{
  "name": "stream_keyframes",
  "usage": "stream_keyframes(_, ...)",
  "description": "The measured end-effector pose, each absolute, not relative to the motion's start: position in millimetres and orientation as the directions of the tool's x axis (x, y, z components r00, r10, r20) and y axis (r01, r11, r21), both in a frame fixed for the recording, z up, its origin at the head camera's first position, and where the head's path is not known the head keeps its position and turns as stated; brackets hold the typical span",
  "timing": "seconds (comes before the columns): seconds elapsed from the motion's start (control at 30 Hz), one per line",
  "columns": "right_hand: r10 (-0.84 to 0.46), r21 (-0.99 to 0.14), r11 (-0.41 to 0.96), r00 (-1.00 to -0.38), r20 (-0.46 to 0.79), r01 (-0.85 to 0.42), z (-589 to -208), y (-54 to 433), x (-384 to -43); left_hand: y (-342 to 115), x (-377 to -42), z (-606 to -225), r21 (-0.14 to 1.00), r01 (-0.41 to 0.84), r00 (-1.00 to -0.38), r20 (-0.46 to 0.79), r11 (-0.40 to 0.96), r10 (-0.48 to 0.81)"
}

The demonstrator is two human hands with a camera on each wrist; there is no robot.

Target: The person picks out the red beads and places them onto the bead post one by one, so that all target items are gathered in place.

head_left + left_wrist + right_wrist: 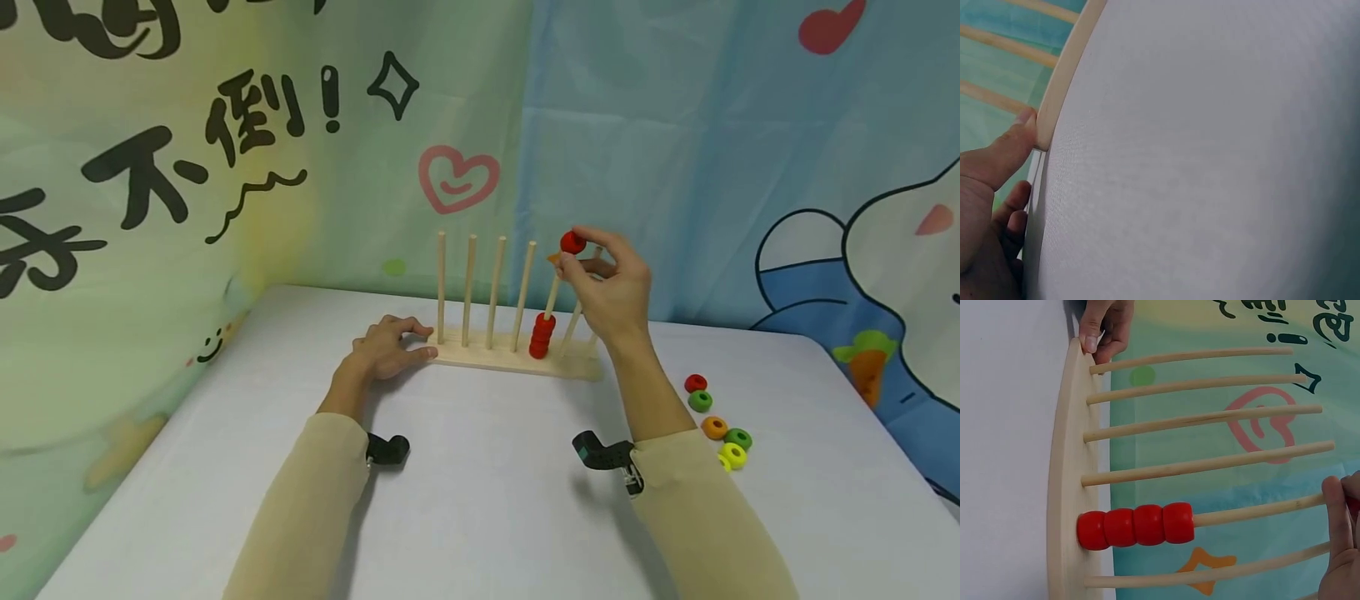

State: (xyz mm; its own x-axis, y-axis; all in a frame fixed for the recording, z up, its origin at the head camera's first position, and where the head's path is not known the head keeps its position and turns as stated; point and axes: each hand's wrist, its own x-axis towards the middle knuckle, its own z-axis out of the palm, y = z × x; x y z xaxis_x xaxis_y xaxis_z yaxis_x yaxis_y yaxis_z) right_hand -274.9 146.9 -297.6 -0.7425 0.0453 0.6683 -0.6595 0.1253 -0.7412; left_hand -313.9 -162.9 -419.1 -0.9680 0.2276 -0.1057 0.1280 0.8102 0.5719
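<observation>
A wooden rack with a long base (487, 358) and several upright pegs stands toward the back of the white table. Several red beads (1135, 526) are stacked at the bottom of one peg right of the middle. At the top of that same peg, my right hand (611, 287) pinches another red bead (573, 242) between thumb and fingers. My left hand (390, 346) grips the left end of the base, thumb (1013, 147) against its edge and the other fingers behind. In the right wrist view the pinched bead is mostly hidden by fingers.
On the table (480, 517) at the right lie loose beads: a red bead (695, 383), green ones (701, 402), an orange bead (715, 428) and yellow ones (732, 456). A printed cloth backdrop (622, 167) hangs right behind the table.
</observation>
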Motion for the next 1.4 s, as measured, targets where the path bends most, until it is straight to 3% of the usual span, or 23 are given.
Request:
stream_keyframes(0.2,0.016,-0.823,0.02,-0.823,0.568,-0.567,-289.8,151.3,-276.1,-159.8,-313.8,-416.0,0.576,0.126,-0.968,-0.105,0.808,0.226)
stream_keyframes(0.33,-0.007,-0.833,0.016,-0.833,0.553,-0.553,-290.1,155.2,-274.0,-156.9,-313.8,-415.3,0.577,0.126,-0.967,-0.11,0.807,0.23)
stream_keyframes(0.9,-0.131,-0.705,0.088,-0.71,0.692,-0.704,-302.0,174.9,-256.5,-156.8,-314.3,-412.4,0.583,0.089,-0.968,-0.139,0.808,0.207)
stream_keyframes(1.4,-0.174,-0.673,0.171,-0.694,0.699,-0.72,-312.1,189.5,-242.4,-160.2,-315.3,-416.2,0.565,0.087,-0.97,-0.139,0.82,0.198)
